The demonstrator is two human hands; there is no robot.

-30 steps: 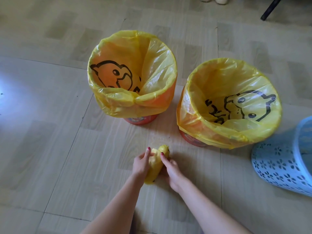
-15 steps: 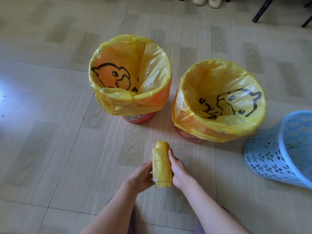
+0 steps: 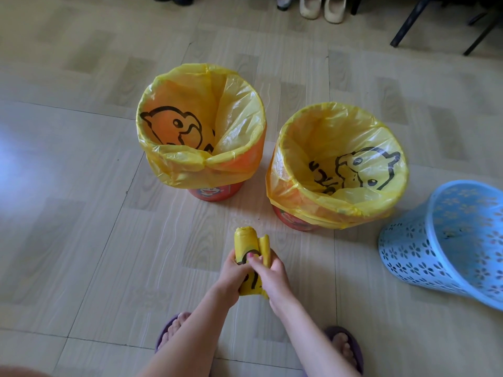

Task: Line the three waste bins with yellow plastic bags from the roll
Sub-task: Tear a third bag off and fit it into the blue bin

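Two red bins stand on the floor, each lined with a yellow bag printed with a black duck: the left bin [image 3: 215, 192] and the right bin [image 3: 292, 221]. A light blue perforated bin [image 3: 413, 257] with no bag leans tilted at the right edge. Both hands hold the roll of yellow bags [image 3: 245, 240] above the floor in front of the bins. My left hand [image 3: 231, 276] grips the roll from the left. My right hand [image 3: 269, 276] pinches a loose end of bag peeled off its right side.
Pale shoes [image 3: 322, 8] and dark shoes line the far edge of the tiled floor. Black chair legs [image 3: 408, 23] stand at the top right. My feet in purple slippers [image 3: 348, 346] are at the bottom of the view.
The roll has been lifted off the floor toward me. My right hand has peeled a loose end away from the roll. The view has pulled back, so shoes and my feet now show.
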